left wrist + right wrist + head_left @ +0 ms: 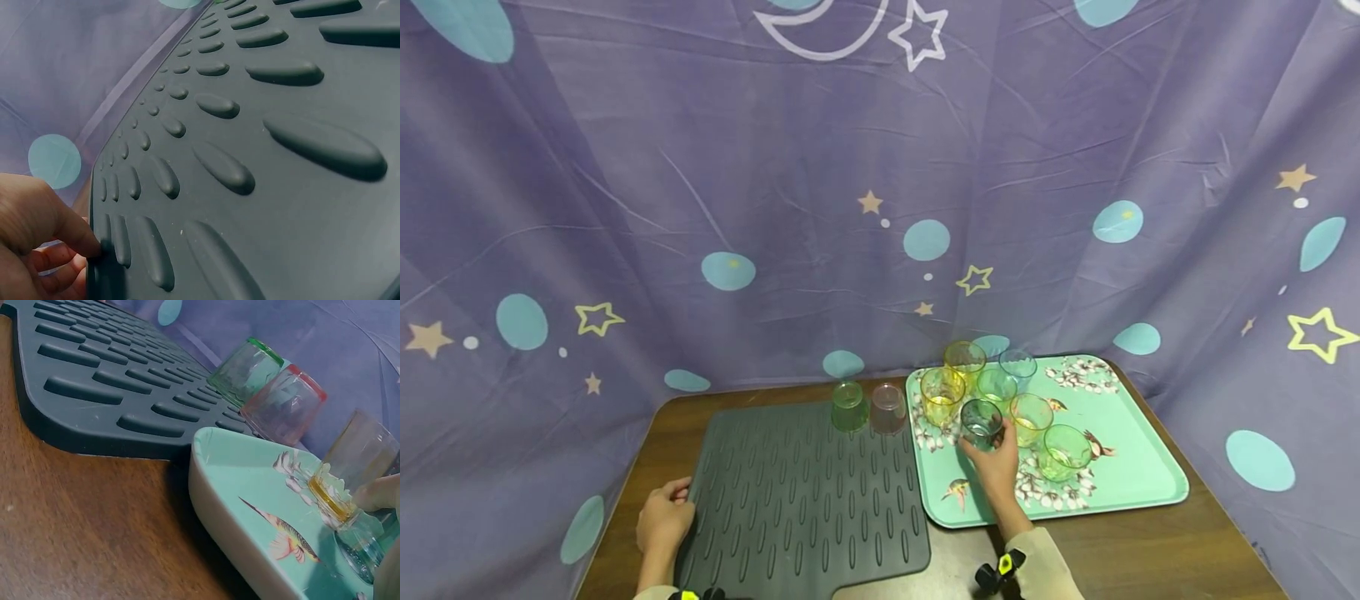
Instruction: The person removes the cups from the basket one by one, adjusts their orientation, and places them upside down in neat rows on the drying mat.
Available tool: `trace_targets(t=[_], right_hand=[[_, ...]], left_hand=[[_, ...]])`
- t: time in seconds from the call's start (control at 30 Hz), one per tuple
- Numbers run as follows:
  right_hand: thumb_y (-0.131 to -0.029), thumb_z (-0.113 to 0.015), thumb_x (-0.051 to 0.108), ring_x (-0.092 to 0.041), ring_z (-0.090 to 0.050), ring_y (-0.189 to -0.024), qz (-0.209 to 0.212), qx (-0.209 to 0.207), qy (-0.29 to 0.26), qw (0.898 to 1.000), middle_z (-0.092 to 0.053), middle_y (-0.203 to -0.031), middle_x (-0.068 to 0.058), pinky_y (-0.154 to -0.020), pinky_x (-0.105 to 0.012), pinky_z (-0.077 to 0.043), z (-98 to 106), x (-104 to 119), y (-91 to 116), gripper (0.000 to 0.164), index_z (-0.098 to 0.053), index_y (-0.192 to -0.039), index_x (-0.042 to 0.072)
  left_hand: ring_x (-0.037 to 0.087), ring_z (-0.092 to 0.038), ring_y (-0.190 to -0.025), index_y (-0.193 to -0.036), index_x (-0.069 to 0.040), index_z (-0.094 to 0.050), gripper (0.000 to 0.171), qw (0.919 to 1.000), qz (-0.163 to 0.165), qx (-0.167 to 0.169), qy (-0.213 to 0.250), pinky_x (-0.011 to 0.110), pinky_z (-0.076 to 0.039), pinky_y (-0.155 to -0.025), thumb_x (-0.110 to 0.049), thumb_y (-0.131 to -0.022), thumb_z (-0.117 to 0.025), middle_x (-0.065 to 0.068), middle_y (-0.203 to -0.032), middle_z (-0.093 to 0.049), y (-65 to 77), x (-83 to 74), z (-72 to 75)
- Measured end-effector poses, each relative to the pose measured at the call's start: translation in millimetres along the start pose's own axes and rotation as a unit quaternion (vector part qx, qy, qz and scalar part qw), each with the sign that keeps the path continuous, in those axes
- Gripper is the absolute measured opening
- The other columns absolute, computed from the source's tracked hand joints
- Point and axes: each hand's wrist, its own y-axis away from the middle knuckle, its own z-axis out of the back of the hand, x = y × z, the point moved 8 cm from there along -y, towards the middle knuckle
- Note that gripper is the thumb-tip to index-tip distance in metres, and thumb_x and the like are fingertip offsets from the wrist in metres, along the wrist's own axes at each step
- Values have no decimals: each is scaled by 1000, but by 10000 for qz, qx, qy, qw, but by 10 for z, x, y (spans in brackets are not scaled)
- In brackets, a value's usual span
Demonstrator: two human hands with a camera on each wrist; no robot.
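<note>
At the left side of a dark grey drying mat (805, 500), my left hand (666, 517) holds the edge. The left wrist view shows its thumb (78, 234) on the rim and the other fingers curled beside it. My right hand (996, 467) grips a smoky blue-grey glass (981, 419) over the mint-green tray (1138, 450). Around it on the tray stand a yellow glass (942, 398), a green glass (997, 387), a pale yellow glass (1032, 417) and a light green glass (1064, 454). In the right wrist view the held glass (359, 550) is partly hidden.
Upside down at the mat's back right corner are a green glass (849, 407) and a pink glass (888, 408). Another yellow glass (965, 362) and a blue glass (1018, 367) stand at the tray's back. A purple curtain (820, 167) hangs behind the wooden table (1165, 550).
</note>
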Motion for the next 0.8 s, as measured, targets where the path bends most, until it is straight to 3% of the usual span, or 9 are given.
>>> trace_targets(t=[0.27, 0.5, 0.8], right_hand=[[-72, -84, -5, -46, -55, -121, 4, 171, -77, 9998, -56, -131, -32, -105, -56, -43, -9, 10, -2, 75, -47, -136, -8], [-71, -85, -6, -44, -58, -119, 63, 365, -97, 9993, -58, -130, -30, -100, -43, -46, -13, 0, -13, 74, -47, -135, -7], [-74, -84, -3, -43, -61, -120, 155, 719, 142, 9972, -59, -135, -27, -94, -37, -51, -2, 10, -10, 77, -50, -143, -3]], left_hand=[[51, -57, -113, -131, -5, -64, 53, 10000, 5, 5, 35, 60, -43, -82, -6, -80, -50, 24, -122, -59, -1, -22, 10], [53, -57, -114, -131, -5, -64, 53, 10000, 20, -15, 31, 60, -43, -82, -5, -80, -50, 25, -123, -60, 0, -26, 13], [50, -59, -110, -130, -5, -65, 53, 10000, -5, -62, 10, 57, -42, -80, -5, -79, -51, 24, -120, -61, 3, -8, 8]])
